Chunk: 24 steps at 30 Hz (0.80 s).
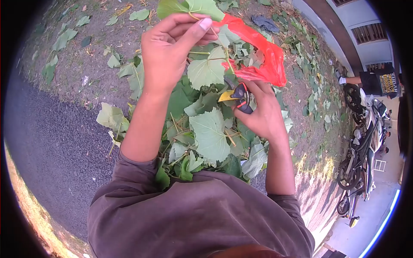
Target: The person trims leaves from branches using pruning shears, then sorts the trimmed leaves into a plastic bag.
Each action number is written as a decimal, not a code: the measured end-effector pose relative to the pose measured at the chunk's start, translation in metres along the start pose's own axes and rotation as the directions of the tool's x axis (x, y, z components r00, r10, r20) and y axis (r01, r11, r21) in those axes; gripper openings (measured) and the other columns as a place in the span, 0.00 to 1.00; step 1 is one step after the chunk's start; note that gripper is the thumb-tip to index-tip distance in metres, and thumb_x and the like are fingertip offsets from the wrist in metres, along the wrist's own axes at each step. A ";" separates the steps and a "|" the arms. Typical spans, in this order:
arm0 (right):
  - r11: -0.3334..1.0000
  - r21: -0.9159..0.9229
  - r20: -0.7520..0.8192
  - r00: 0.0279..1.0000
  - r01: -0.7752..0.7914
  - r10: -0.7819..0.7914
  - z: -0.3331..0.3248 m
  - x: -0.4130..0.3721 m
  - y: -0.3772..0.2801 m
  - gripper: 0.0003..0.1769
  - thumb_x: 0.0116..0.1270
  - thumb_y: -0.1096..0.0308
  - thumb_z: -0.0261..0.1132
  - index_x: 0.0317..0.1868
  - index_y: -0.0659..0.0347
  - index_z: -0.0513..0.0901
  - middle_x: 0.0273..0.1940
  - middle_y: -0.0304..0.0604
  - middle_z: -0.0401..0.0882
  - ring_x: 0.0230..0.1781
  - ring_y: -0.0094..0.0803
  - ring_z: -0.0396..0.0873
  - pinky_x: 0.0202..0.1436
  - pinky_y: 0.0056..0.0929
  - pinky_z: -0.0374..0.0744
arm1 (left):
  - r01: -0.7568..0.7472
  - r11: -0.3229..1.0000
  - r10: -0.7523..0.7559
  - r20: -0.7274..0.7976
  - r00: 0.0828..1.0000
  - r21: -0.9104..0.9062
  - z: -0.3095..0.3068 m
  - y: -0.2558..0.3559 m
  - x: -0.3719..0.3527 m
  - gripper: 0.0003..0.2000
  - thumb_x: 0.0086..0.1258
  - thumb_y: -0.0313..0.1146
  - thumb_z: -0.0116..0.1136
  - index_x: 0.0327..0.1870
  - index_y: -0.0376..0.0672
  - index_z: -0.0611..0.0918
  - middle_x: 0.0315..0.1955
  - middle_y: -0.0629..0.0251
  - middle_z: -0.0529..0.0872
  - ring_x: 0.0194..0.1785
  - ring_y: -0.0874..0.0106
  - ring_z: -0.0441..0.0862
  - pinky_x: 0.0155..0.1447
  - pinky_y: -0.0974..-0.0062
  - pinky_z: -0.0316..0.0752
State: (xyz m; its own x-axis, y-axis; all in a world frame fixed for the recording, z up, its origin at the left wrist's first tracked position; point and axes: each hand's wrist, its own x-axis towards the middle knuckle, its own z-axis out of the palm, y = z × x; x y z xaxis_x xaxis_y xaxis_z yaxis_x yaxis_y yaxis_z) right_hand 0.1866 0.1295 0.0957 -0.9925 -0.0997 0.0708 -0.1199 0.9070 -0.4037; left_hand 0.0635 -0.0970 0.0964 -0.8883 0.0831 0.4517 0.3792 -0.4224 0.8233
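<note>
Between its thumb and fingers my left hand [165,56] pinches a thin leafy vine stem [226,55]. A broad green leaf [203,7] tops the stem, and a paler leaf [207,71] shows below the fingers. My right hand [264,112] is wrapped round pruning shears [242,98] with a yellow blade and black-and-red handles, close to the stem's lower end. Under both hands lies a heap of cut leaves and stems [210,133], reaching up to my shirt. Just beyond, a red plastic bag [272,58] lies open with leaves in it.
Loose leaves [64,39] are scattered over the bare soil [103,47]. Dark asphalt [56,137] runs along the left. At the right, several parked motorcycles [359,146] stand by a pale building [365,17], and a person in dark clothes [378,83] is near them.
</note>
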 end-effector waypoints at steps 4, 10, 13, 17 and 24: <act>0.988 0.124 -0.126 0.986 -0.093 0.109 -0.009 0.012 0.019 0.37 0.58 0.54 0.80 0.66 0.63 0.84 0.60 0.56 0.85 0.62 0.52 0.84 0.68 0.49 0.79 | 0.095 0.982 -0.111 -0.089 0.990 -0.166 0.032 -0.025 0.022 0.08 0.80 0.28 0.68 0.53 0.33 0.87 0.43 0.53 0.95 0.45 0.68 0.95 0.52 0.72 0.89; 0.853 0.482 -0.050 0.966 -0.198 0.253 0.016 0.065 0.073 0.35 0.64 0.42 0.79 0.58 0.65 0.88 0.36 0.44 0.91 0.41 0.33 0.89 0.53 0.37 0.82 | 0.136 0.987 -0.142 -0.078 0.987 -0.083 0.064 -0.093 0.035 0.08 0.79 0.30 0.70 0.50 0.36 0.86 0.45 0.57 0.96 0.49 0.70 0.95 0.50 0.77 0.86; 0.756 0.619 0.029 0.968 -0.213 0.250 0.026 0.077 0.083 0.29 0.69 0.44 0.77 0.51 0.65 0.90 0.35 0.41 0.91 0.38 0.26 0.86 0.48 0.31 0.81 | 0.199 0.979 -0.202 -0.087 0.976 -0.038 0.060 -0.127 0.024 0.07 0.77 0.29 0.72 0.48 0.36 0.87 0.45 0.59 0.96 0.48 0.74 0.94 0.49 0.79 0.84; 0.579 0.757 0.149 0.942 -0.305 0.302 0.058 0.084 0.115 0.23 0.75 0.48 0.74 0.41 0.64 0.90 0.32 0.35 0.88 0.34 0.22 0.83 0.43 0.27 0.79 | 0.210 0.972 -0.206 -0.051 0.977 0.106 0.050 -0.146 0.020 0.07 0.75 0.26 0.73 0.47 0.36 0.88 0.43 0.62 0.95 0.46 0.77 0.92 0.50 0.80 0.84; 0.357 0.893 0.187 0.947 -0.275 0.263 0.080 0.086 0.135 0.24 0.77 0.48 0.73 0.38 0.66 0.88 0.32 0.36 0.86 0.32 0.23 0.83 0.41 0.27 0.79 | 0.327 0.917 -0.337 0.004 0.942 0.228 0.047 -0.169 0.019 0.07 0.72 0.25 0.75 0.44 0.34 0.88 0.40 0.61 0.95 0.43 0.76 0.92 0.51 0.76 0.87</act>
State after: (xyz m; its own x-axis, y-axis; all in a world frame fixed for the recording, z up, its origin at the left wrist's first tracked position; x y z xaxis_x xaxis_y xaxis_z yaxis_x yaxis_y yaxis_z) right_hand 0.0831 0.2110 -0.0255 -0.9755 0.0677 -0.2094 0.2089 -0.0144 -0.9778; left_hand -0.0057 0.0188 -0.0179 -0.9631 0.2241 0.1493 0.1161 -0.1548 0.9811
